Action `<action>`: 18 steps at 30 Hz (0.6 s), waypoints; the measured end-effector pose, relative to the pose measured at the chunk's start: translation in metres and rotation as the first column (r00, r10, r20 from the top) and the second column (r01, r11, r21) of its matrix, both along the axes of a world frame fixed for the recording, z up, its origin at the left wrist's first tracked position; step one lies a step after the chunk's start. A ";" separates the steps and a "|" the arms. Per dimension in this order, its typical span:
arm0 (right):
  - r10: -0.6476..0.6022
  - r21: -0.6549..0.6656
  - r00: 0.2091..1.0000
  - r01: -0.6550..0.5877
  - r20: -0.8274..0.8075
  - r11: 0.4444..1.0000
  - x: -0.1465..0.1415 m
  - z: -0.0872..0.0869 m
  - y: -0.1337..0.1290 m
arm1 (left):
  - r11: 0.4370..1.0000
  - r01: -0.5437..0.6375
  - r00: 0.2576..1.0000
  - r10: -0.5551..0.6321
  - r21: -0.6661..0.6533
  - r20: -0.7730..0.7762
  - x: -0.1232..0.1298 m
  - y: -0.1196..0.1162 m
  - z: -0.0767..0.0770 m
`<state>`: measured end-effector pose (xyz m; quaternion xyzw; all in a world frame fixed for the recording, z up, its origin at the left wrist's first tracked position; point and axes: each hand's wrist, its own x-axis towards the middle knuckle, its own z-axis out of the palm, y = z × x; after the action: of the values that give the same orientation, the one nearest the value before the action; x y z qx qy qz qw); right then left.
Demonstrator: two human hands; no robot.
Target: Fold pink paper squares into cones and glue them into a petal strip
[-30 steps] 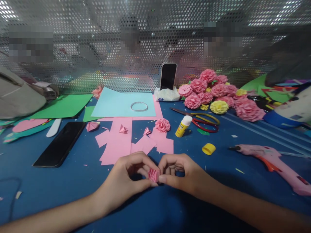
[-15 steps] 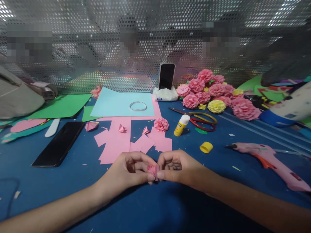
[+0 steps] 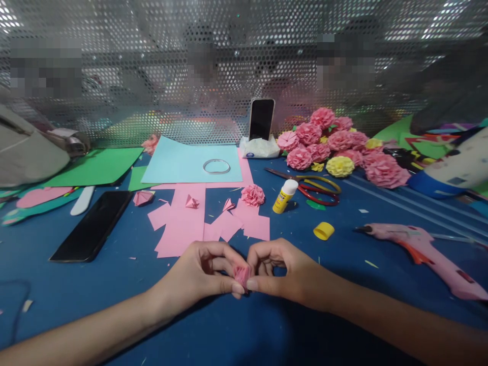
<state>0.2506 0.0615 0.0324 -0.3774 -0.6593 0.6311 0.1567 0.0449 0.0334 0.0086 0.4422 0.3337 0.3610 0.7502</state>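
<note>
Between my fingertips is a small crumpled pink paper flower (image 3: 241, 275), held low over the blue table. My left hand (image 3: 208, 269) pinches it from the left with thumb and fingers. On the other side my right hand (image 3: 276, 269) grips its right edge, thumb in front. Just beyond my hands lie pink paper pieces (image 3: 183, 223). On and around them sit folded pink paper bits (image 3: 191, 202) and a ruffled pink paper flower (image 3: 252, 195). A yellow glue stick (image 3: 285, 196) stands uncapped to the right, its yellow cap (image 3: 324, 231) lying nearer me.
Scissors (image 3: 316, 185) and a pink glue gun (image 3: 419, 249) lie to the right. Pink and yellow paper flowers (image 3: 328, 140) are heaped behind. At left lie a black phone (image 3: 93, 226) and green sheets (image 3: 95, 165). A silver ring (image 3: 216, 166) rests on light-blue paper (image 3: 179, 160). A perforated metal panel (image 3: 163, 101) stands behind.
The small pink flower has turned slightly in my fingertips, and both hands have shifted a little toward me. Everything on the table stays in place.
</note>
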 end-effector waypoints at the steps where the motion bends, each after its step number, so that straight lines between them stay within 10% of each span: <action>1: 0.007 0.011 1.000 -0.007 0.001 1.000 0.000 0.001 0.000 | 1.000 -0.001 1.000 0.001 0.000 0.001 0.000 -0.001 0.000; 18: -0.121 0.230 0.990 0.135 -0.075 0.964 -0.001 -0.010 -0.019 | 0.982 -0.175 0.983 0.171 0.064 0.070 0.005 -0.011 -0.002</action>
<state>0.2495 0.0429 0.0226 -0.3789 -0.6985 0.5483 0.2605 0.0500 0.0220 0.0065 0.4256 0.3337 0.4504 0.7104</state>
